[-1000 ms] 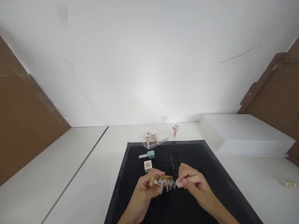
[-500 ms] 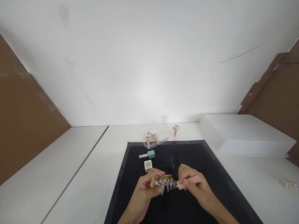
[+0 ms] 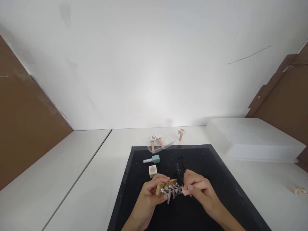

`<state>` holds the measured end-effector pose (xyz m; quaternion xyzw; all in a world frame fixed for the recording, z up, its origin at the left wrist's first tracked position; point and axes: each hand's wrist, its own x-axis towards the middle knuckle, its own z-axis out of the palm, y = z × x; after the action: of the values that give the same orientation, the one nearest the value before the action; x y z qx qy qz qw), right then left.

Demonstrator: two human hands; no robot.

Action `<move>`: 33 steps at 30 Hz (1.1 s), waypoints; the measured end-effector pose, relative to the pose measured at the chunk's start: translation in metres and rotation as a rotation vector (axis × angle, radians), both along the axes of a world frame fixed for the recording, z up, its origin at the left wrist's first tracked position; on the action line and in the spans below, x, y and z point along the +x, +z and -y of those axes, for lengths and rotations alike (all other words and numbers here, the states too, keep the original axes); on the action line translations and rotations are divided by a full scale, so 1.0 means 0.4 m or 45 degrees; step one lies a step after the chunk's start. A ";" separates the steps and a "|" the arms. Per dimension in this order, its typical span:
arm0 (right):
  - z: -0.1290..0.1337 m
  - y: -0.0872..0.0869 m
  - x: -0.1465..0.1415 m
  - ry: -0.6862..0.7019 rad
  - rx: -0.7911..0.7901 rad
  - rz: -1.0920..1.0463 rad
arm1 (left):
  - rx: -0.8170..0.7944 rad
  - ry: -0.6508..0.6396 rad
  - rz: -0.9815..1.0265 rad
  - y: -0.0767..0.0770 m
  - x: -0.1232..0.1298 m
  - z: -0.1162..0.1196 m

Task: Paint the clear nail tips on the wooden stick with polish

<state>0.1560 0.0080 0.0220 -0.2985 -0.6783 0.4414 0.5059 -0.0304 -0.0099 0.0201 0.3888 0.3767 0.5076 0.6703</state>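
Note:
Over the black mat (image 3: pixel 183 215), my left hand (image 3: pixel 149 196) grips a wooden nail display stand (image 3: pixel 161 187), fingers behind it and thumb in front. Several mauve false nails (image 3: pixel 169 195) stick out from its silver posts. My right hand (image 3: pixel 201 189) pinches a pale pink nail polish brush cap (image 3: pixel 186 191) by its handle. Its brush end points left at the rightmost false nail; whether the bristles touch it is too small to tell. Just beyond my left hand sits a square white polish bottle (image 3: pixel 152 171) with a round mark on top.
A green polish bottle (image 3: pixel 156 159) with a pale cap lies behind. Two pink-capped bottles (image 3: pixel 152 145) rest on a clear plastic tray (image 3: pixel 168 146); another pink-capped bottle (image 3: pixel 181 132) is right of them. A white block (image 3: pixel 255 138) and small cream rings (image 3: pixel 297 190) are at right.
The display stand has tilted slightly in my left hand, its false nails shifting a little right and down. My right hand and the brush cap have barely moved.

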 end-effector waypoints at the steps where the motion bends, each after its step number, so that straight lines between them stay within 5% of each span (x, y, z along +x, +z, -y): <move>1: 0.000 0.003 -0.001 -0.024 0.004 0.021 | -0.009 0.007 0.006 0.002 0.001 0.002; 6: -0.009 -0.016 0.008 -0.174 0.011 -0.011 | -0.004 0.014 0.010 0.001 0.004 0.002; 13: -0.002 -0.001 0.004 0.025 -0.010 -0.013 | 0.021 -0.013 -0.006 -0.003 0.004 -0.004; 19: -0.010 -0.011 0.007 -0.161 -0.004 -0.013 | 0.046 -0.005 -0.025 -0.009 0.003 -0.002; 25: -0.005 -0.008 0.010 0.021 0.012 -0.011 | 0.042 -0.050 -0.028 -0.008 0.002 0.000; 33: -0.012 -0.022 0.008 -0.164 -0.030 -0.036 | 0.043 -0.059 -0.038 -0.011 0.000 0.002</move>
<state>0.1594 0.0127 0.0131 -0.3412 -0.6451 0.4201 0.5394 -0.0302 -0.0106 0.0158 0.4161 0.3688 0.4924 0.6696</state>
